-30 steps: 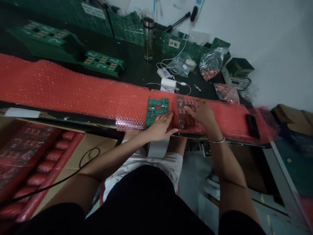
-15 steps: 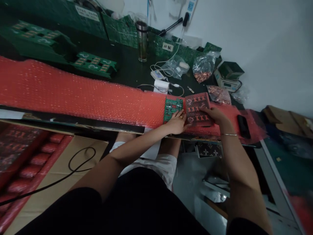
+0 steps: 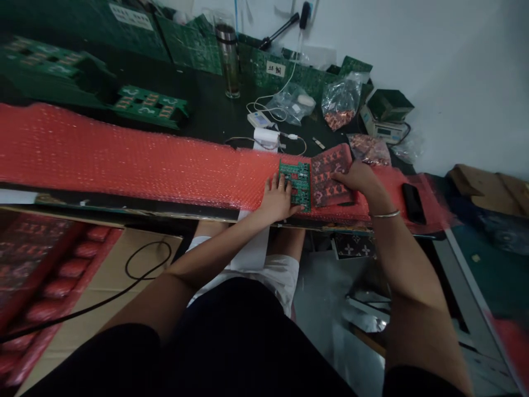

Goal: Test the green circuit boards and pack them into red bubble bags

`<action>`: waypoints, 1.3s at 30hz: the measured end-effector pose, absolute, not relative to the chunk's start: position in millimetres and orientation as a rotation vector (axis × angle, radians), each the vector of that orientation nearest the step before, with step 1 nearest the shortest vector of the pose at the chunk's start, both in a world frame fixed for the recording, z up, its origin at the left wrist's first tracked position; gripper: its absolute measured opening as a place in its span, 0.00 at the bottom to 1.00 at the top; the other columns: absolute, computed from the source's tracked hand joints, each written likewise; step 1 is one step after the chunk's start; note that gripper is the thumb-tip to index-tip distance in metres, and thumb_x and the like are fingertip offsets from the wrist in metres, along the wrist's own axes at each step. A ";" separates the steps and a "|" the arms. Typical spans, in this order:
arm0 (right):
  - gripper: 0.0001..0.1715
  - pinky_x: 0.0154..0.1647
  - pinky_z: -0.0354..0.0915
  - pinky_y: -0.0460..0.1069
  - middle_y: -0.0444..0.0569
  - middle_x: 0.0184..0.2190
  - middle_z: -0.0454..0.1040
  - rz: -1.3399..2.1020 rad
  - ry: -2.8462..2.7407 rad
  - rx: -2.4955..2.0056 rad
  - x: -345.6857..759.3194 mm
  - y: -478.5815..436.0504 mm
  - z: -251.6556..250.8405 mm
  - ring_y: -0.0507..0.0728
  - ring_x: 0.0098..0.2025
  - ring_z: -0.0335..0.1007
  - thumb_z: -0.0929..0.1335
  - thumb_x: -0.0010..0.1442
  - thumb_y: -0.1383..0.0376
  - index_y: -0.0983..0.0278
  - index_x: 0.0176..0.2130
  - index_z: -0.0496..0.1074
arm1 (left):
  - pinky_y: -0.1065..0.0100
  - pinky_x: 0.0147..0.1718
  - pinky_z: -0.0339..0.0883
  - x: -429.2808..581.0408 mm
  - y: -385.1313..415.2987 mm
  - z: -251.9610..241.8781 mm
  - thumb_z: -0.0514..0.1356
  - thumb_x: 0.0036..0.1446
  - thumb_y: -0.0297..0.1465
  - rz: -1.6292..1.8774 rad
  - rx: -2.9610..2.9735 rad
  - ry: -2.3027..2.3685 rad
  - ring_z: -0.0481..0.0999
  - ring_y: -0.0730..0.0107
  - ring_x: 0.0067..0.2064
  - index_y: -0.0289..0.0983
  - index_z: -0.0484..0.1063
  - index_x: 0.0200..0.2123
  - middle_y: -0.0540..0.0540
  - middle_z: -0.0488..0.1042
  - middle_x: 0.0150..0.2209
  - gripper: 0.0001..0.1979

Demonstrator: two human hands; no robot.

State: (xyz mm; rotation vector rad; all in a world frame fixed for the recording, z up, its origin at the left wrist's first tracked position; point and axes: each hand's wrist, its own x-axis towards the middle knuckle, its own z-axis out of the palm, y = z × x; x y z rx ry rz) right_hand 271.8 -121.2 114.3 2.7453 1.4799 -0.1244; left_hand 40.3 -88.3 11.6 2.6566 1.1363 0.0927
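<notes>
A long strip of red bubble wrap [image 3: 124, 157] lies along the front of a dark bench. Near its right end a bare green circuit board [image 3: 296, 181] rests on the wrap. My left hand [image 3: 276, 199] lies flat on the wrap with its fingertips on that board's left edge. Just right of it sits a board wrapped in red bubble wrap [image 3: 329, 173], tilted up. My right hand [image 3: 359, 177] is curled over its right side, gripping it.
Stacks of green circuit boards [image 3: 149, 106] sit on the bench behind, with a steel flask [image 3: 228, 59], bags of parts [image 3: 341, 103], a small scale [image 3: 386, 116] and cables. A black object [image 3: 411, 202] lies on the wrap's right end. A carton of red wrapped bundles [image 3: 49, 275] stands at lower left.
The wrapped board has been folded up and over toward the left. The bare board and both hands have shifted a little; the camera has swung right.
</notes>
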 end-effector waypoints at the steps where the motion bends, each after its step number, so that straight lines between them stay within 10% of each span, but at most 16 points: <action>1: 0.43 0.49 0.70 0.57 0.74 0.50 0.79 -0.073 1.492 2.729 266.3 -118.6 115.0 0.73 0.53 0.77 0.76 0.59 0.53 0.81 0.61 0.69 | 0.39 0.73 0.40 41.4 -88.4 12.3 0.62 0.63 0.54 0.088 2.652 1.142 0.45 0.28 0.76 0.23 0.57 0.72 0.21 0.47 0.75 0.48; 7: 0.61 0.52 0.71 0.62 0.82 0.53 0.76 -0.013 1.559 2.604 234.6 -105.2 117.4 0.76 0.54 0.77 0.73 0.60 0.55 0.91 0.71 0.46 | 0.44 0.73 0.43 35.0 -79.7 18.3 0.65 0.60 0.54 0.059 2.648 1.100 0.47 0.29 0.76 0.22 0.60 0.69 0.18 0.48 0.74 0.48; 17: 0.51 0.51 0.73 0.61 0.77 0.54 0.77 0.108 1.518 2.525 167.4 -93.2 129.4 0.73 0.53 0.78 0.68 0.64 0.60 0.85 0.73 0.48 | 0.44 0.72 0.47 22.5 -74.3 15.4 0.63 0.61 0.54 0.134 2.648 1.054 0.49 0.29 0.76 0.21 0.62 0.67 0.18 0.50 0.73 0.46; 24: 0.61 0.55 0.68 0.64 0.77 0.62 0.69 0.002 1.786 2.341 116.9 -77.3 112.0 0.77 0.59 0.71 0.72 0.60 0.50 0.77 0.75 0.44 | 0.56 0.58 0.71 -4.9 -28.8 10.3 0.49 0.65 0.27 0.406 2.273 0.900 0.77 0.53 0.60 0.25 0.56 0.69 0.26 0.69 0.64 0.30; 34: 0.48 0.52 0.70 0.58 0.70 0.55 0.76 -0.109 1.740 2.802 163.9 -89.8 90.4 0.70 0.55 0.75 0.69 0.63 0.39 0.74 0.63 0.67 | 0.38 0.62 0.62 -58.0 -18.0 23.2 0.57 0.64 0.49 0.399 2.350 1.665 0.63 0.29 0.66 0.23 0.75 0.55 0.21 0.66 0.64 0.34; 39: 0.35 0.32 0.68 0.47 0.60 0.43 0.82 -0.968 1.496 2.892 209.9 -96.3 63.3 0.59 0.38 0.79 0.72 0.61 0.40 0.70 0.46 0.77 | 0.48 0.59 0.67 -33.4 -12.0 29.0 0.59 0.64 0.39 0.432 1.946 1.455 0.73 0.40 0.60 0.28 0.79 0.45 0.28 0.76 0.54 0.19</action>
